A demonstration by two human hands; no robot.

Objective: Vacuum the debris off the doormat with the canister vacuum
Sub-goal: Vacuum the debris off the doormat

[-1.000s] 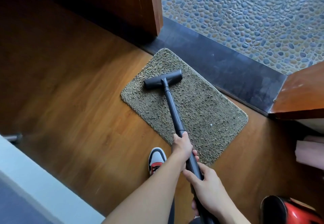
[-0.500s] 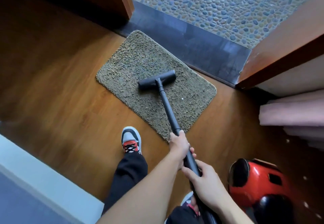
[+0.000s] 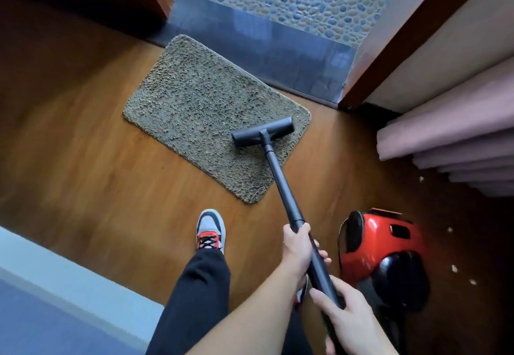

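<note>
Doormat (image 3: 200,112): brown pile, flat on the wooden floor (image 3: 91,160) beside the threshold.
Nozzle (image 3: 262,131): resting on the mat's right end.
Wand (image 3: 281,185): left hand (image 3: 296,246) wrapped round it, right hand (image 3: 345,315) gripping lower.
Canister vacuum (image 3: 383,249): red, right of both hands.

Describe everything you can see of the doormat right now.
The doormat is a rectangular, olive-brown shaggy-pile mat with rounded corners. It lies flat on the wooden floor, skewed, its far long edge close along the dark threshold. The black floor head rests on its right end, and the wand passes over its right short edge. No debris is clearly visible on the pile.
</note>
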